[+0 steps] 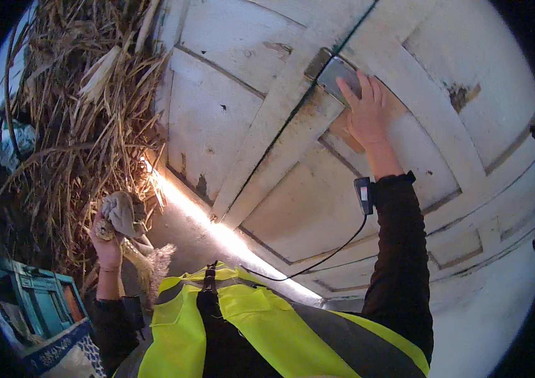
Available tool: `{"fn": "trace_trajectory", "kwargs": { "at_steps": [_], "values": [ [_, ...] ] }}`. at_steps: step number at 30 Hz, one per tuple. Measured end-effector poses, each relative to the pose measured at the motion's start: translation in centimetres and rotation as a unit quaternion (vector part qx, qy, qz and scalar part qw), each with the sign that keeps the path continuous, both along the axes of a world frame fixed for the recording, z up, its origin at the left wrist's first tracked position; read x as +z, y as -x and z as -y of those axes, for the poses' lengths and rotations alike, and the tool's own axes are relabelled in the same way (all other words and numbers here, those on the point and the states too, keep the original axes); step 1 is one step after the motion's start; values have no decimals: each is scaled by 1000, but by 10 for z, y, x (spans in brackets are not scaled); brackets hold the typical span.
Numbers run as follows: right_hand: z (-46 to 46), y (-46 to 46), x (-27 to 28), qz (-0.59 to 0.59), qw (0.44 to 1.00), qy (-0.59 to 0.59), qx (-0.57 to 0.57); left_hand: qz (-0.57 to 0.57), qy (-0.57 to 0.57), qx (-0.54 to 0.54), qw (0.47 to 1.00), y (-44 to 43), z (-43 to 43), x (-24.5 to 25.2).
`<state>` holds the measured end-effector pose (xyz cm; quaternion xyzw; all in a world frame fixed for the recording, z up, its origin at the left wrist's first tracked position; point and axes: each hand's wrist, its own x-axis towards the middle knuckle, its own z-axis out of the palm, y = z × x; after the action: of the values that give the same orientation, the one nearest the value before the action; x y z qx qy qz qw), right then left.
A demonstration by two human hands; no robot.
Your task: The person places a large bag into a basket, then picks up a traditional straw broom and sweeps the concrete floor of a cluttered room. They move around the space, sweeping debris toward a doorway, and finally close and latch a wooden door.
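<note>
My right hand [367,111] reaches up to a double door [277,198] of worn, off-white panels. Its spread fingers rest against a grey metal lock plate [338,78] beside the dark gap between the two leaves. Lower left, my left hand [106,250] is closed around a bundle. A crumpled grey cloth [120,213], possibly a glove, sticks out of the top. The round, straw-coloured end of what looks like a broom handle [104,230] shows in the same grip. Pale broom bristles [147,267] hang below, partly behind my wrist.
Dry corn stalks [92,104] are heaped left of the door. A turquoise wooden frame [47,302] and a printed sack [66,349] stand lower left. Bright light [234,241] enters beneath the door. A cable [328,262] runs from my right wrist device [364,195] toward my vest [248,307].
</note>
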<state>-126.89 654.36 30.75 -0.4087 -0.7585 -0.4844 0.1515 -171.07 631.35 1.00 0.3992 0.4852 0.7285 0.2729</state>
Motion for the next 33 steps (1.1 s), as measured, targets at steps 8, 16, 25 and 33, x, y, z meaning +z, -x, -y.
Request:
{"fn": "trace_trajectory", "kwargs": {
  "at_steps": [8, 16, 25, 33],
  "values": [
    [-5, -6, 6, 135, 989, 7, 67, 106, 15, 0, 994, 9, 5, -23],
    [-5, 13, 20, 260, 965, 30, 32, 26, 29, -2, 999, 12, 4, -43],
    [-10, 14, 9, 220, 975, -20, 14, -73, 101, 90, 988, 9, 15, -57],
    [-23, 8, 10, 267, 961, -28, 67, 57, 52, 96, 992, 3, 4, -36]
  ]
}}
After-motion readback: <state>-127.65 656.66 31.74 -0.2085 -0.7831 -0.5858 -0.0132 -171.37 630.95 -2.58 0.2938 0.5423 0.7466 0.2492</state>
